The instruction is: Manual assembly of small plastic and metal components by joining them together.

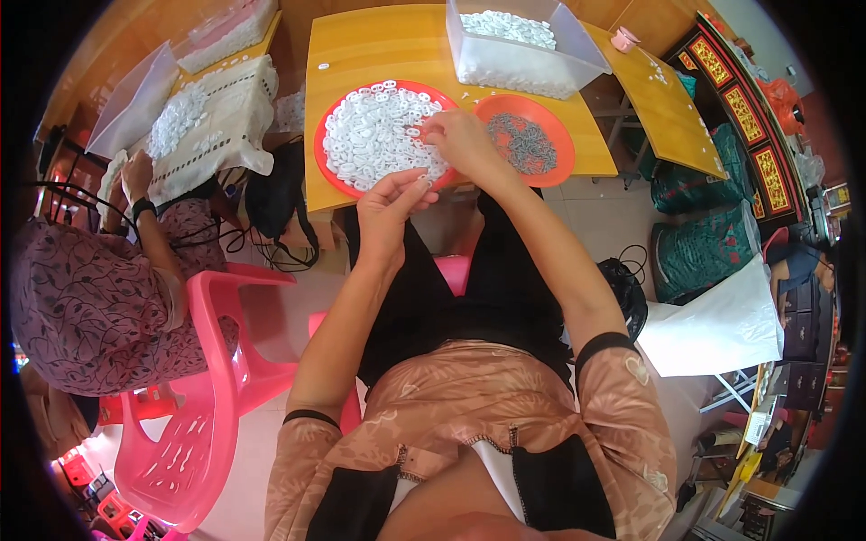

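A red round plate [319, 144] on the yellow table holds a heap of small white oval plastic pieces with holes [379, 135]. My left hand [388, 216] is at the plate's near edge, thumb and forefinger pinched together; what sits between the tips is too small to name. Over the right side of the heap, my right hand [465, 144] reaches in with its fingers bent and drawn together at the white pieces. Whatever those fingertips hold is hidden. Just right of that hand lies an orange-red plate [564, 135] with many small grey metal parts [523, 144].
Behind the plates stands a clear plastic bin [577, 63] of white pieces on the yellow table [361, 45]. At left, another person [108, 288] works at a cloth-covered table [234, 117]. A pink chair [212, 361] is beside me; green sacks [708, 248] lie right.
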Tool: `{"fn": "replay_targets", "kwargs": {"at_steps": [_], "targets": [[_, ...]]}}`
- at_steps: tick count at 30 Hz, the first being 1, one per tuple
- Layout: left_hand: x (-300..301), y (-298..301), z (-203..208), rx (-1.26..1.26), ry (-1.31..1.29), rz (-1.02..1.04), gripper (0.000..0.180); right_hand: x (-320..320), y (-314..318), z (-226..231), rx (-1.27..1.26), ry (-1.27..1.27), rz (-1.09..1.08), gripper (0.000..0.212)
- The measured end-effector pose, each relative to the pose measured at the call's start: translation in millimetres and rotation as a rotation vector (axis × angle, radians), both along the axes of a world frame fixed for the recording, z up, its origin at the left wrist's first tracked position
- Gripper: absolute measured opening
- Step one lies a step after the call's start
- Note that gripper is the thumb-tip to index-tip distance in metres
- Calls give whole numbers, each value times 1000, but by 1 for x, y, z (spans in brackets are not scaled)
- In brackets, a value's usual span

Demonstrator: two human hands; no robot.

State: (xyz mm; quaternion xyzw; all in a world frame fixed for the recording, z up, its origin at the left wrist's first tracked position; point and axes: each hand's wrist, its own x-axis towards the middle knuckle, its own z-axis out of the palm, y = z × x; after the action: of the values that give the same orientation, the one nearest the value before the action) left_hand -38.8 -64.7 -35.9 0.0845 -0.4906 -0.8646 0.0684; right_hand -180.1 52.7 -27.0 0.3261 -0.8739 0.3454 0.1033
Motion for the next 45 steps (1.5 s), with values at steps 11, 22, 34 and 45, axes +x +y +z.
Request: {"fn": "replay_targets", "kwargs": {"at_steps": [11, 22, 34, 45], "targets": [[-1, -12, 4, 60, 44, 31, 20, -42, -45, -20, 444, 239, 171, 12], [4, -15, 13, 344, 274, -53, 13, 87, 4, 33, -249, -265, 46, 19], [4, -3, 7, 412, 305, -135, 12, 112, 11, 14, -962, -715, -42, 21], [8, -3, 9, 400, 297, -76, 12, 121, 1, 23, -1037, -852, -74, 27]]}}
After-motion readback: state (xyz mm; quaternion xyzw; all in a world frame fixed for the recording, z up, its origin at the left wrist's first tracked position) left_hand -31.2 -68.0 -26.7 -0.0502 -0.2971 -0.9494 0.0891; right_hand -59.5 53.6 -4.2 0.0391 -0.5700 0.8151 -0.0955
